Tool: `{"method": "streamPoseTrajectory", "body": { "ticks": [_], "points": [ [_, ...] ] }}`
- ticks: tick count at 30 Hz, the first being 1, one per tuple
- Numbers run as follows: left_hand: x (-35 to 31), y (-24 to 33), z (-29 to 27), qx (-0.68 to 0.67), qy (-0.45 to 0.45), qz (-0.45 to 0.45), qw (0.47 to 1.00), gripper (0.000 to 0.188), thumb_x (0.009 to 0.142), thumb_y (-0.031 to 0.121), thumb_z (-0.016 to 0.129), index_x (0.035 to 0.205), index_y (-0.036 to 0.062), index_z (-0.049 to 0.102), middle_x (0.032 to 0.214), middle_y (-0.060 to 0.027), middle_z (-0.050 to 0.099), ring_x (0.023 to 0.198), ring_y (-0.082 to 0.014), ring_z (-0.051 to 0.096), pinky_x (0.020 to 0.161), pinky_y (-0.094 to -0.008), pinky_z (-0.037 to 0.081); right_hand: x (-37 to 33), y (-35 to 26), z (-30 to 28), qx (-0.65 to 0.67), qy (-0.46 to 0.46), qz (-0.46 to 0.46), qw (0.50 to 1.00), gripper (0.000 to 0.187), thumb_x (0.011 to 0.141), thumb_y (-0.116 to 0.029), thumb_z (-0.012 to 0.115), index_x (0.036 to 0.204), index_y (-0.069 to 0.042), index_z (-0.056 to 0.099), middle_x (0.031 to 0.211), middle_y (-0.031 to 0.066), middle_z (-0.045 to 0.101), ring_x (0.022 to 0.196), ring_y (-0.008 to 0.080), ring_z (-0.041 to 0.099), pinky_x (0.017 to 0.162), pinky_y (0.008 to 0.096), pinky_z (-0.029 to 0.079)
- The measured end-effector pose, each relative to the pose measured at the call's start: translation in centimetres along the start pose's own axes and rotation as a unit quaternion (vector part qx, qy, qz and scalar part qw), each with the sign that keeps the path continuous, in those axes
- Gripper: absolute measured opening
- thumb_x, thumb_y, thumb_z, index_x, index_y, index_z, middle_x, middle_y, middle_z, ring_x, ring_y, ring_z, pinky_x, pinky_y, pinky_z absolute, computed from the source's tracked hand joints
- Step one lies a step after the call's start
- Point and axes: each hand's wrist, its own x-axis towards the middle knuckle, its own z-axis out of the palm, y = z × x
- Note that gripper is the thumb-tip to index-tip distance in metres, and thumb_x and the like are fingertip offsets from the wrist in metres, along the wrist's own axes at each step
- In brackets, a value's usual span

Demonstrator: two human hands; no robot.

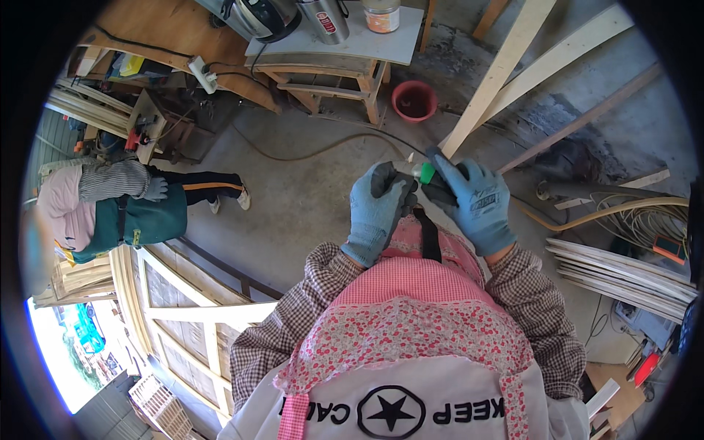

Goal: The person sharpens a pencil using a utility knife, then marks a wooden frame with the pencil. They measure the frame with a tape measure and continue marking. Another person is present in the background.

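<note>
Concrete floor spans mid-frame. Upper R: long pale timbers, leaning. Upper ctr: low table w/ pale top. Far L: co-worker bent over, dk green apron. Lower ctr: wearer's pink floral apron. Red basin on floor, upper ctr; kettle at top edge, L of ctr. Just above frame ctr, gloved in blue: left hand, fingers curled in, can't tell if clamped on anything; right hand, thumb & index clamped on sm. green piece, which sits btwn both hands.
</note>
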Motion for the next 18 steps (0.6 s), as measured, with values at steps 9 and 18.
{"method": "streamPoseTrajectory", "body": {
  "ticks": [9, 18],
  "points": [
    [-0.1, -0.8, -1.1, -0.032, -0.009, 0.0, 0.999, 0.019, 0.087, 0.009, 0.056, 0.103, -0.0007, 0.06, 0.08, -0.0059, 0.063, 0.064, -0.009, 0.058, 0.052, -0.0202, 0.045, 0.3, 6.1, -0.6, 0.022, 0.147, 0.145, 0.978, 0.055, 0.075, -0.034, 0.068, 0.128, -0.027, 0.053, 0.085, 0.008, 0.057, 0.075, 0.0257, 0.059, 0.063, 0.0381, 0.047],
    [0.4, -0.3, -0.1, -0.039, 0.025, 0.007, 0.999, 0.02, 0.085, 0.007, 0.058, 0.104, -0.0003, 0.058, 0.082, -0.0049, 0.063, 0.065, -0.0106, 0.061, 0.052, -0.0211, 0.046, 0.2, 0.1, -0.5, 0.034, 0.031, -0.015, 0.999, 0.067, 0.07, -0.038, 0.071, 0.132, -0.026, 0.048, 0.085, 0.0062, 0.054, 0.078, 0.0248, 0.055, 0.067, 0.0407, 0.042]
  ]
}}
